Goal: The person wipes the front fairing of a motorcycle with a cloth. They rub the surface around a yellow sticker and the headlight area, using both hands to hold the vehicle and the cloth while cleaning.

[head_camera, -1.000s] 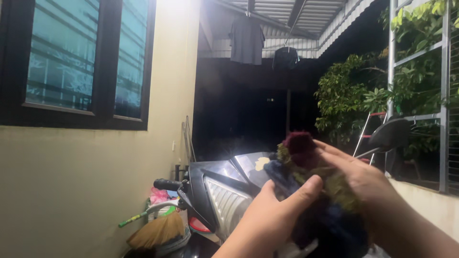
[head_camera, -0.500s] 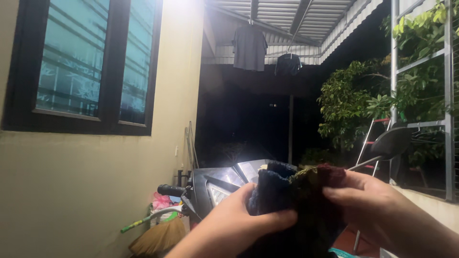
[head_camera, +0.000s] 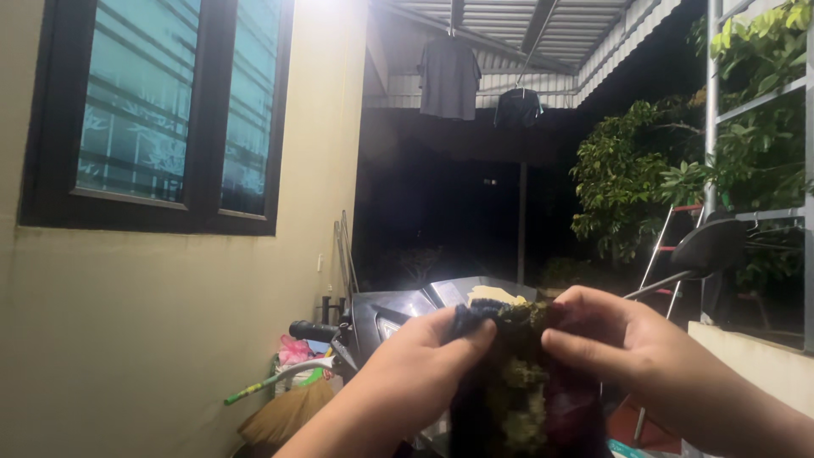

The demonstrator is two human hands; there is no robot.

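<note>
A big cream wall (head_camera: 170, 339) fills the left side, with a dark-framed window (head_camera: 161, 110) set in it. On the right, green leafy bushes (head_camera: 678, 170) grow behind a metal fence (head_camera: 716, 102). Overhead there is a ribbed roof (head_camera: 543, 25), and two dark shirts (head_camera: 449, 76) hang under it. Lower down stands a parked scooter (head_camera: 398, 318), with its handlebar grip pointing left. Beside the scooter and close to the wall lie a straw broom (head_camera: 284, 416) and a green stick (head_camera: 263, 386).

In front of the scooter, the person holds up a dark cloth (head_camera: 517, 390) with yellow-green patches. It hangs down between both hands. The left hand (head_camera: 420, 369) pinches the top edge of the cloth, fingers closed on it. The right hand (head_camera: 623, 343) pinches the same top edge from the other side, fingers closed on it too. The two hands are near each other.
</note>
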